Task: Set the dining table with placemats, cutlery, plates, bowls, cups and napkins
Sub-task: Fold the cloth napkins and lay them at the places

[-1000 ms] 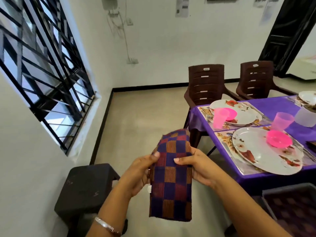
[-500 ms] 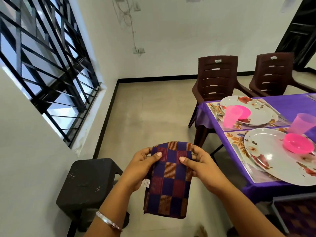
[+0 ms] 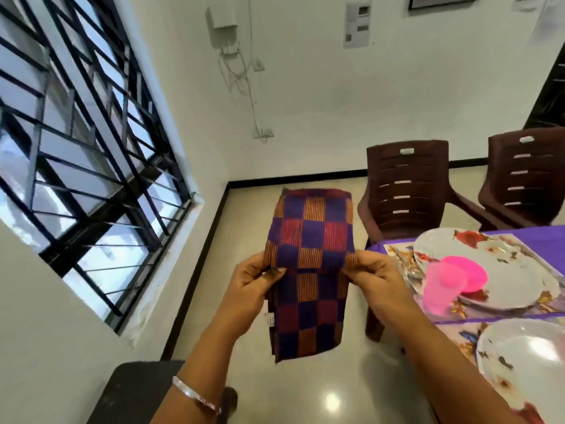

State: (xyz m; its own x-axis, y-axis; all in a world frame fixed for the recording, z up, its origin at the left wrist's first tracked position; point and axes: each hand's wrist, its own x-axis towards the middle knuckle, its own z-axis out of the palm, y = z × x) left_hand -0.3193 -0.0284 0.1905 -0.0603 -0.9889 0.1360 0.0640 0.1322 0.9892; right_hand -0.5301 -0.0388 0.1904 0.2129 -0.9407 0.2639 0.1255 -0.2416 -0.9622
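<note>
Both hands are raised before the chest, wrists bent inward; the left hand (image 3: pixel 249 281) and right hand (image 3: pixel 371 275) pinch the checked napkin (image 3: pixel 308 261) at its fold, left of the desk (image 3: pixel 550 240).

a large window (image 3: pixel 76 154) with a black metal grille is set into the white wall (image 3: pixel 305 87) on the left, and daylight is let in through its panes. a white box (image 3: pixel 221 18) is mounted high on the far wall, with thin wires hung down from it to a socket (image 3: pixel 263 133). papers and a dark frame are fixed near the top edge. the pale glossy floor (image 3: pixel 305 390) is bordered by a black skirting strip, and a bright spot of light is reflected in it. two dark brown plastic chairs (image 3: pixel 406 191) are placed by the far wall. a dark stool (image 3: pixel 134 393) is seen at the bottom.
</note>
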